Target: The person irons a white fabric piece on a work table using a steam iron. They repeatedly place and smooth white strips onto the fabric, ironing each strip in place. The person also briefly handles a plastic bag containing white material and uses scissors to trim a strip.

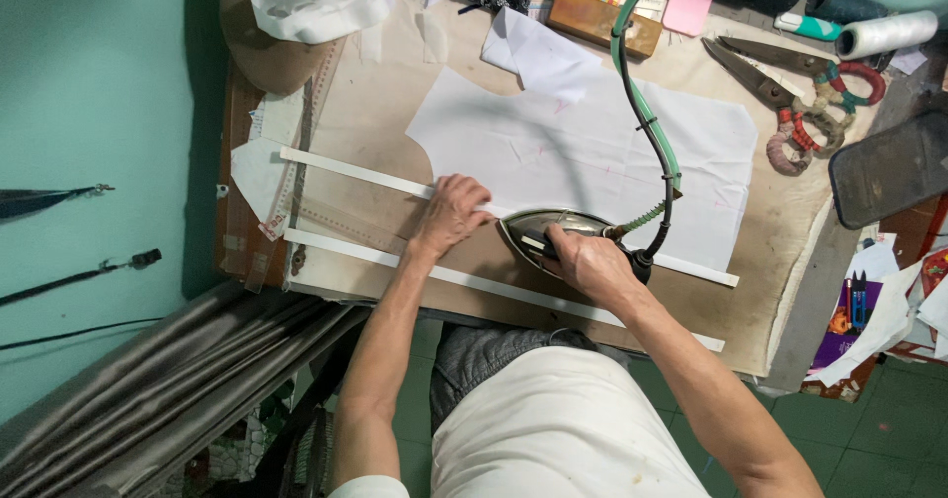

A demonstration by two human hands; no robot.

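My right hand (585,260) grips the handle of a metal clothes iron (553,228) that rests on a long white fabric strip (351,172) on the padded work table (780,241). Just left of the iron's tip, my left hand (452,212) presses flat on the same strip, fingers spread. A second white strip (375,256) lies parallel, nearer to me. Behind the iron lies a large white cut fabric piece (583,148). The iron's green cord (647,113) curves up toward the back of the table.
Large scissors with wrapped handles (790,88) lie at the back right, beside a thread cone (884,34) and a dark tray (889,167). A brown box (602,19) and crumpled white cloth (321,0) sit at the back. Grey fabric (188,380) hangs at the lower left.
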